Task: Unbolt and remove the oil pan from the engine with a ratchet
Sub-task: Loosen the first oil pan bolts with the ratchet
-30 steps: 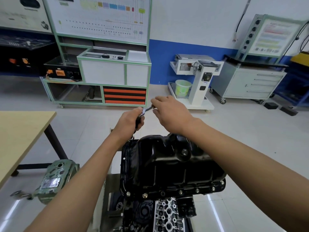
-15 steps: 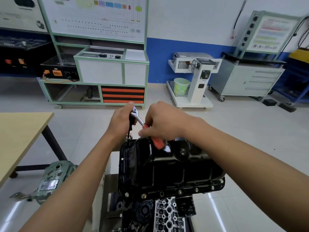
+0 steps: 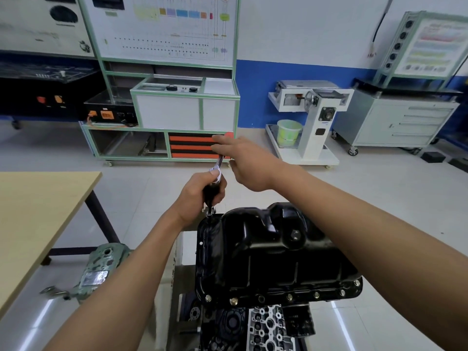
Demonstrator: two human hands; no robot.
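Left hand (image 3: 200, 196) is gripping ratchet (image 3: 218, 165) head, steadying socket (image 3: 209, 212) on pan (image 3: 273, 254) at 11 o'clock corner; right hand (image 3: 249, 164), fingers straight, is pushing handle (image 3: 229, 135).

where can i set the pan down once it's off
The wooden table's visible top is bare. Open floor between it and the green cabinet. Crowded: left hand, right hand and ratchet at the far corner of the oil pan.
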